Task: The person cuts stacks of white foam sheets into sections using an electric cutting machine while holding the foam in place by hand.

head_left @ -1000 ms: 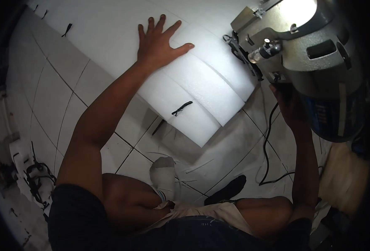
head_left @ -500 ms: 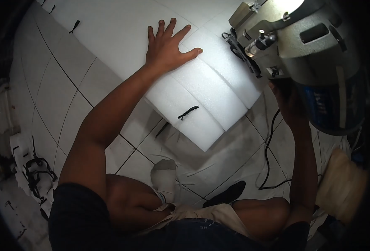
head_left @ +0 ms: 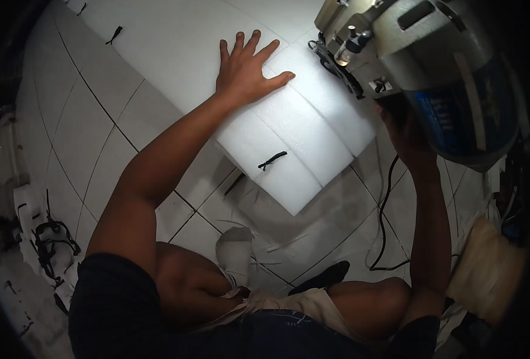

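My left hand lies flat on a stack of white foam sheet, fingers spread and thumb pointing right. Straight lines run across the foam near its front corner. At the upper right, my right hand is closed around a dark grip low on an electric cutting machine, its fingertips partly hidden. The machine has a large rounded metal motor housing with a blue label. Its front metal parts and black cable stand over the foam's right edge. The blade cannot be seen.
A twisted black strip lies on the foam. A dark power cord curves over the tiled floor. White scraps and black strips lie at the left. A light brown panel stands at the lower right.
The machine and my right hand have moved a little left and up in the view, and the machine is tilted more. My left hand stays spread on the foam; the view has shifted slightly.
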